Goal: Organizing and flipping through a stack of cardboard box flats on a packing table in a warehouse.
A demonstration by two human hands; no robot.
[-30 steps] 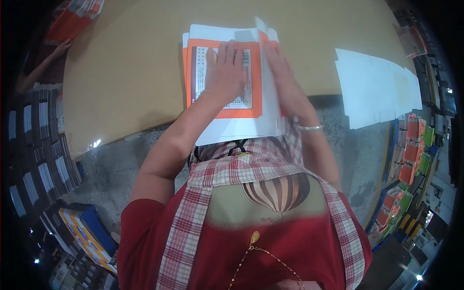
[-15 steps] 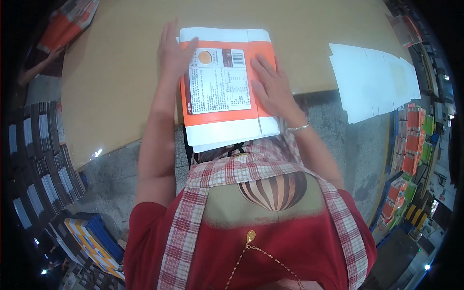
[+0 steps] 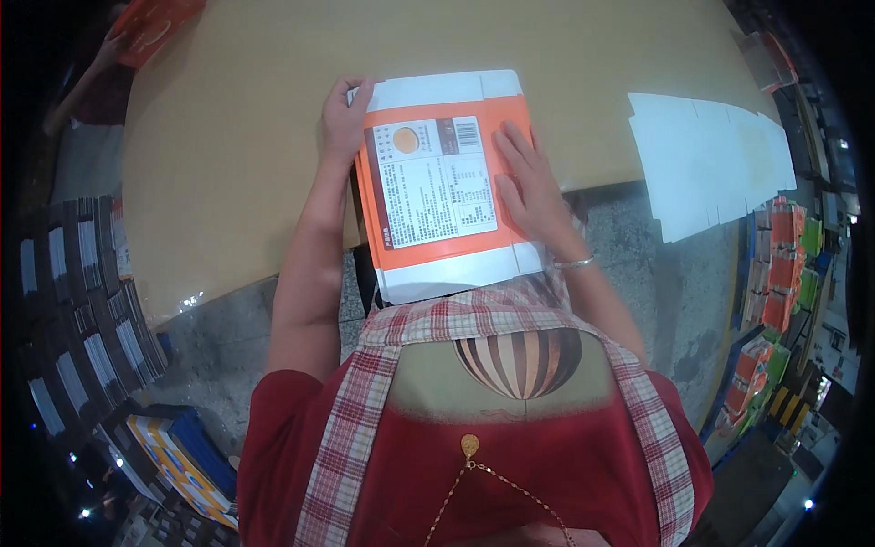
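Note:
Orange and white flattened cartons [image 3: 510, 105] lie in a squared-up stack at the table's near edge, the lower end overhanging toward my apron. A printed label panel with a round picture covers the top one. At the upper left corner my left hand [image 3: 346, 123] is closed on the stack's edge, its thumb along the top and its fingers curled at the side. My right hand [image 3: 536, 191] lies flat along the right edge, fingers stretched out and thumb apart on the top carton.
White cut sheets [image 3: 711, 164] lie on the tan table [image 3: 255, 182] at the right. Far left, another person's hand holds an orange carton [image 3: 159, 32]. Stacked flat boards [image 3: 82, 264] stand on the left; orange and green packages [image 3: 784, 264] line the right.
The carton stack has shifted slightly right and toward me, its edges now more even. My left hand's fingers, stretched out before, have curled at the corner. The other person's orange carton has moved.

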